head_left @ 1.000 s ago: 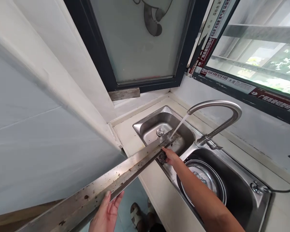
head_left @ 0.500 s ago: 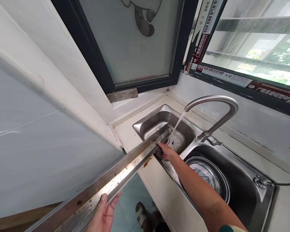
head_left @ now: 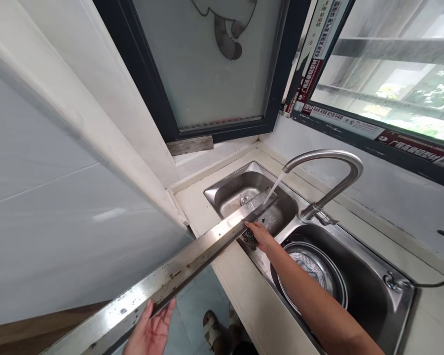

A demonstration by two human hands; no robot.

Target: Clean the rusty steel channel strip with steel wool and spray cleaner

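Note:
A long stained steel strip (head_left: pixel 192 256) runs from the lower left up to the small left sink basin (head_left: pixel 229 190). Its far end lies under the water stream from the curved faucet (head_left: pixel 329 165). My right hand (head_left: pixel 261 235) is closed on a steel-wool scrubber (head_left: pixel 248 238) pressed against the strip's edge near that far end. My left hand (head_left: pixel 151 331) sits beneath the strip's near part, palm up, fingers stretched along its lower edge and supporting it.
A round steel strainer bowl (head_left: pixel 313 271) lies in the larger right sink basin (head_left: pixel 370 291). The pale counter (head_left: pixel 240 291) fronts the sinks. A dark-framed frosted window (head_left: pixel 210 64) and a white tiled wall (head_left: pixel 59 197) stand behind and to the left. Sandalled feet (head_left: pixel 210 325) show on the floor.
The strip has turned so its flat stained face shows again, its far end further under the stream. My right hand with the scrubber slid slightly along it. My left hand shifted a little left.

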